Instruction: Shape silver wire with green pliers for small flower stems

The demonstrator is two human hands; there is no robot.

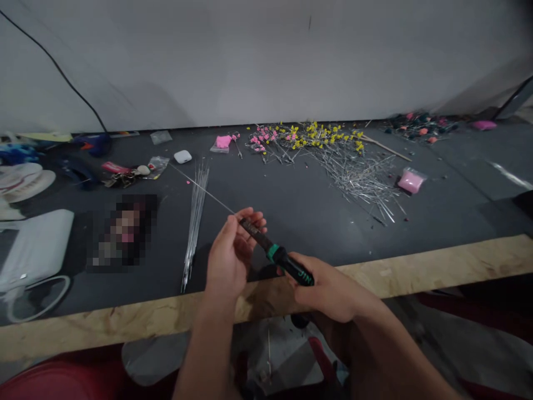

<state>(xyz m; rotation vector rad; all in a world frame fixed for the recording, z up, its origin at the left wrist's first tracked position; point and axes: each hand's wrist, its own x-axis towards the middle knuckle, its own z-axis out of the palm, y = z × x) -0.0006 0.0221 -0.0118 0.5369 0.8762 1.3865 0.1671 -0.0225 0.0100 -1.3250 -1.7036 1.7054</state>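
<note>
Near the table's front edge, my right hand [320, 283] is wrapped round the black and green handle of a tool [291, 265]. The tool's dark, narrow front part points up and left toward my left hand [233, 250]. A thin metal wire [204, 190] runs up and left from my left fingers, pinched by the thumb near the tool's tip. Whether the wire touches the tip is hidden by the fingers. Left of my left hand lies a long bundle of straight wires [195, 222].
Behind are pink clay [224, 142], wires with yellow and pink pieces [308, 135] and a pile of bare wires [362, 178]. Right lies a pink packet [411, 180]. Left are a white case [182, 156], keys [125, 175] and a white device [39, 244]. A wooden edge [437, 261] runs along the front.
</note>
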